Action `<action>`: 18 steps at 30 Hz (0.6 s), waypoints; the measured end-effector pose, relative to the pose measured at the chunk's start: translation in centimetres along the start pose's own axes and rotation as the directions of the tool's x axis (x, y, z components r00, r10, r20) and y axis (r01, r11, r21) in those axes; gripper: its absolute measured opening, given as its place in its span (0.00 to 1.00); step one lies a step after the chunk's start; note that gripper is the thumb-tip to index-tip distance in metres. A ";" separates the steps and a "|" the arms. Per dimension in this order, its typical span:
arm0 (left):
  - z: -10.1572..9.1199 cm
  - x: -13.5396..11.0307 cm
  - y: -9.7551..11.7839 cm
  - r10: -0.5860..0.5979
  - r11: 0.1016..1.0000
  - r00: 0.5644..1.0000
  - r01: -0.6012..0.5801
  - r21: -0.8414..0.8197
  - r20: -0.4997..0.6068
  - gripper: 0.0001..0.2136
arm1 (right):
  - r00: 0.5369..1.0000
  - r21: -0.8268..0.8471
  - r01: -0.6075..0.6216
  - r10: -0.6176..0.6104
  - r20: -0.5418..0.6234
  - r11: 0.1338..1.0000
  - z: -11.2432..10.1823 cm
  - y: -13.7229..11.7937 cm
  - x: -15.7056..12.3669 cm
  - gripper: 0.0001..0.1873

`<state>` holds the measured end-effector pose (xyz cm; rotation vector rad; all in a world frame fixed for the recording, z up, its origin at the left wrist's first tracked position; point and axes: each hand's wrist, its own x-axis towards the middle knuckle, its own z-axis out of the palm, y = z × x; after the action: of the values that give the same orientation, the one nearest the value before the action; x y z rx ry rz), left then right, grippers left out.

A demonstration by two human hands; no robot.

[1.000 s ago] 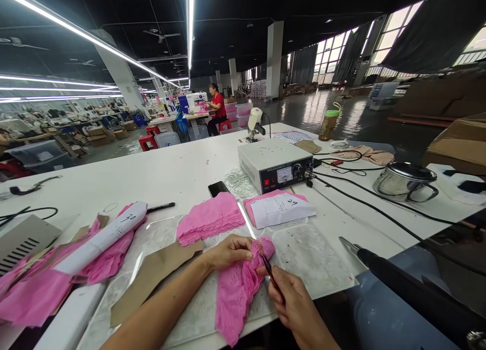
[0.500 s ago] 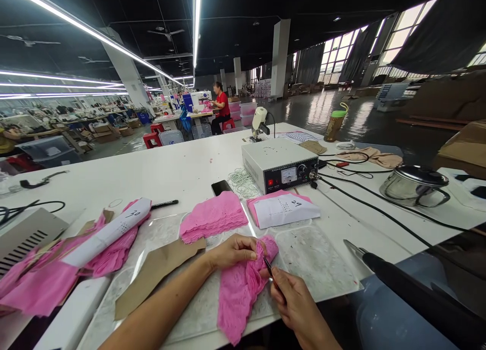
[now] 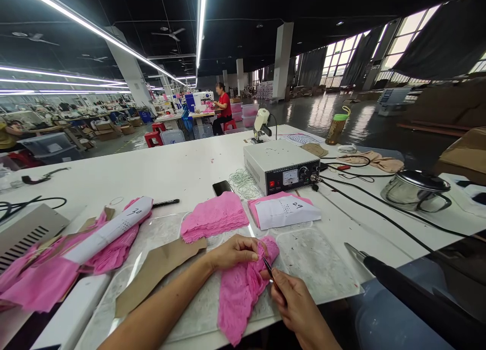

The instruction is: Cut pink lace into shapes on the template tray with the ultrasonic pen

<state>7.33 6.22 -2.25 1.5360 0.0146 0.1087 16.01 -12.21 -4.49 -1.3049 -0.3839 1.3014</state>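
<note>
Head view, low over the bench point(image 3: 159, 170). Gripping a pink lace piece point(image 3: 237, 294) with the left hand point(image 3: 233, 251), fingers clenched on its bunched upper edge, the rest of the cloth trailing back toward the bench's near edge. Pinching a thin dark tool point(image 3: 268, 269) in the right hand point(image 3: 294, 299), fingers closed round its shaft, tip set against the lace just beside the left hand's thumb. Under both hands, a clear scuffed mat point(image 3: 315, 259).

Just beyond the left hand, a neat stack of pink lace point(image 3: 213, 217). Beyond the right hand, a second pink pile topped by a white paper slip point(image 3: 286, 210) with handwritten numbers. Farther out past that slip, a white control box point(image 3: 281, 165) with a dial and knobs, black cables running off to the right-hand side. Between box and stack, a black phone point(image 3: 222, 188) and a heap of pale loops point(image 3: 243, 182).

To the outside of the left hand, a brown card template point(image 3: 159, 271) lying flat, then a loose pink bundle wrapped with a white paper roll point(image 3: 110, 233). Well out past the right hand, a lidded steel pot point(image 3: 415, 188), and nearer, a black-handled tool point(image 3: 398, 284) with a metal tip. Far beyond, a person in red point(image 3: 224, 107) seated at another table.
</note>
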 end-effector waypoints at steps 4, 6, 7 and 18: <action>0.1 0.0 0.0 0.008 1.000 1.000 -0.008 0.015 -0.004 0.15 | 1.000 0.012 -0.015 0.015 0.002 1.000 0.1 -0.2 -0.1 0.33; 0.1 0.0 0.0 0.011 1.000 1.000 -0.010 0.026 -0.008 0.15 | 1.000 0.025 -0.022 0.022 0.003 0.999 0.1 -0.3 -0.1 0.33; 0.1 0.0 0.0 0.012 0.999 1.000 -0.012 0.033 -0.009 0.15 | 1.000 0.034 -0.025 0.025 0.002 0.999 0.1 -0.3 -0.1 0.33; 0.3 -0.1 0.0 0.037 0.998 0.999 -0.036 0.058 -0.016 0.15 | 0.997 0.100 -0.073 0.074 -0.008 0.992 0.3 -1.2 -0.5 0.40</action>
<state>7.25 5.94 -2.23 1.5936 0.0034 0.1517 16.14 -12.15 -3.19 -1.2523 -0.2616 1.3574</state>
